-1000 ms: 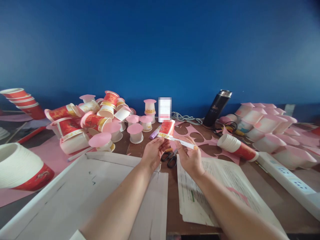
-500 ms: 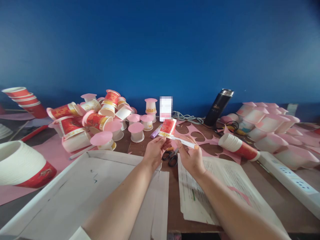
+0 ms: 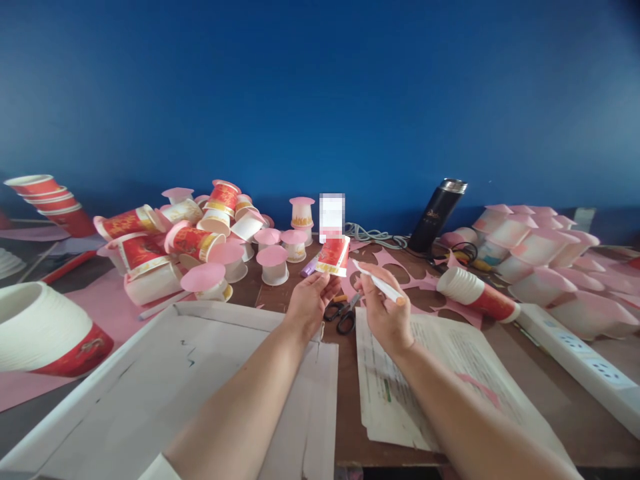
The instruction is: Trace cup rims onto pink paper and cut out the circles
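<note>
My left hand (image 3: 310,303) is closed on the lower edge of a small red paper cup piece (image 3: 333,255) with a gold band and white rim. Above that piece a pixelated white patch hides what is there. Between the thumb and fingers of my right hand (image 3: 390,313) is a slim white pen-like tube (image 3: 383,287) with an orange end. Its narrow tip points left toward the cup, a short gap away. Below and between my hands lie black-handled scissors (image 3: 345,319), and a purple marker-like stick (image 3: 310,265) is partly behind the cup.
Cups with pink paper discs (image 3: 273,261) are heaped at the left, and more pink-topped cups (image 3: 540,243) at the right. A black thermos (image 3: 435,217) leans by the blue wall. Nearer are cardboard (image 3: 210,373), a printed sheet (image 3: 450,353), a power strip (image 3: 580,360) and pink scraps (image 3: 395,263).
The white tube has come away from the cup's rim as my right hand shifted slightly right. My left hand still holds the cup, turned a little more upright.
</note>
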Motion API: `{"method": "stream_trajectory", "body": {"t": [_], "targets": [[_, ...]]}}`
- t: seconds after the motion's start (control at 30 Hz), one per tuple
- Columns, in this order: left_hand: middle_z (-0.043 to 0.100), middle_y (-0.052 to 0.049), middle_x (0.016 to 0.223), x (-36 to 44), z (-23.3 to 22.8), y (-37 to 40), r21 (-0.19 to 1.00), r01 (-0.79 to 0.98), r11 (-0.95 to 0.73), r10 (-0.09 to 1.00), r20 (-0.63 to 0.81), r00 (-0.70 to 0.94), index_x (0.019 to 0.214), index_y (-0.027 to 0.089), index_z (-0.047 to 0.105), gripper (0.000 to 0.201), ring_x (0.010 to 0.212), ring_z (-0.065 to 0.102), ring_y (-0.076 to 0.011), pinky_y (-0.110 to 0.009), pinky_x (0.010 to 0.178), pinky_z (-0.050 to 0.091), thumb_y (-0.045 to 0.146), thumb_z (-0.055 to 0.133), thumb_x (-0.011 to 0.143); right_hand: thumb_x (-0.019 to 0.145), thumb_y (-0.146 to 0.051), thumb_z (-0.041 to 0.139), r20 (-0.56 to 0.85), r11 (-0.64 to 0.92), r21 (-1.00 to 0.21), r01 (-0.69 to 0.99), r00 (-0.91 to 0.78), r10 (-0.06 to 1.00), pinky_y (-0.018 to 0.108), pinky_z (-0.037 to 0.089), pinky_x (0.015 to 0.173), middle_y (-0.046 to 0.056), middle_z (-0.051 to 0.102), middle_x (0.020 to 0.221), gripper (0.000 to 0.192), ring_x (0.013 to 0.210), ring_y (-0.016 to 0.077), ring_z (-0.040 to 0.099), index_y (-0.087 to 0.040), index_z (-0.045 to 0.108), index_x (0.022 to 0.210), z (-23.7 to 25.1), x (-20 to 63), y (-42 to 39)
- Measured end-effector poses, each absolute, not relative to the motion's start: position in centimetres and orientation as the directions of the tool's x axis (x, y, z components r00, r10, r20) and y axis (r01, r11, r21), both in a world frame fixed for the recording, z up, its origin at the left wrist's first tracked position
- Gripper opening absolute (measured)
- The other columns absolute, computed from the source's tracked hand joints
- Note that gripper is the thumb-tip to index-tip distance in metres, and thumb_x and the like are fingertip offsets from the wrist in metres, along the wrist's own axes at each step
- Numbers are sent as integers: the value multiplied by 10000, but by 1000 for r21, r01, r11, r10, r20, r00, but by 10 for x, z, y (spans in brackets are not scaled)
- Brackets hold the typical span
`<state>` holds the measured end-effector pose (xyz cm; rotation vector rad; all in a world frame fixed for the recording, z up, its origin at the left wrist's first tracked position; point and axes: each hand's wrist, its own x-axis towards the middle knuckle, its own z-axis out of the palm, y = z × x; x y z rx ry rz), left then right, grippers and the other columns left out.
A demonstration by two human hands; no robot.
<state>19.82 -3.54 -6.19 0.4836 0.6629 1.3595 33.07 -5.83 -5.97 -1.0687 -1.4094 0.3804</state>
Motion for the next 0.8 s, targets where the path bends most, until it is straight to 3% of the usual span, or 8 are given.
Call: {"method": "stream_trajectory", "body": {"t": [0.13,0.23,0.3,0.37,0.53,0.7,0.8], "targets": [[677,-79,838,195,-61,-35,572,-801,173,983,-146,109,863,95,648,71,784,655,-126,-237,755,542,120,619,803,792,-349,636,155,179,-983,-38,347,925,194,490,504,13,678,783,238,609,102,605,-202,627,979,-65,332,-45],[677,-77,851,194,-60,-36,517,-827,219,976,-127,178,884,91,645,88,791,658,-125,-230,755,552,113,618,803,732,-263,698,-208,-103,-907,-409,221,953,150,448,416,8,694,777,199,533,74,580,-190,622,901,-65,335,-37],[677,-78,847,194,-60,-37,514,-817,260,966,-135,222,887,85,646,92,782,660,-123,-228,754,556,111,617,804,751,-210,678,-314,-210,-803,-558,96,944,140,446,387,15,691,723,112,491,66,565,-164,624,837,-63,337,-34],[679,-81,846,195,-59,-38,530,-792,303,953,-150,264,887,82,648,92,768,662,-122,-225,740,561,113,616,807,779,-146,633,-344,-246,-730,-638,32,938,119,445,373,10,658,630,15,464,57,551,-141,619,775,-60,338,-34],[687,-90,852,197,-61,-40,575,-750,327,943,-154,293,877,79,655,87,774,669,-127,-221,735,563,124,617,812,793,-18,538,-344,-246,-667,-703,-3,939,72,467,398,-5,594,564,157,452,39,539,-123,610,700,-58,340,-33],[689,-84,844,201,-64,-41,650,-696,305,943,-106,315,829,87,662,100,832,666,-135,-215,789,544,161,691,769,754,-4,562,-279,-197,-684,-702,2,960,76,529,518,3,628,648,147,534,46,590,-130,610,698,-62,338,-33],[689,-75,827,201,-65,-39,667,-696,267,957,-98,274,788,95,660,78,807,661,-125,-213,776,540,153,701,755,731,-82,641,-212,-156,-759,-632,13,977,122,547,545,-11,617,649,82,559,65,595,-149,608,764,-66,336,-33]]}}
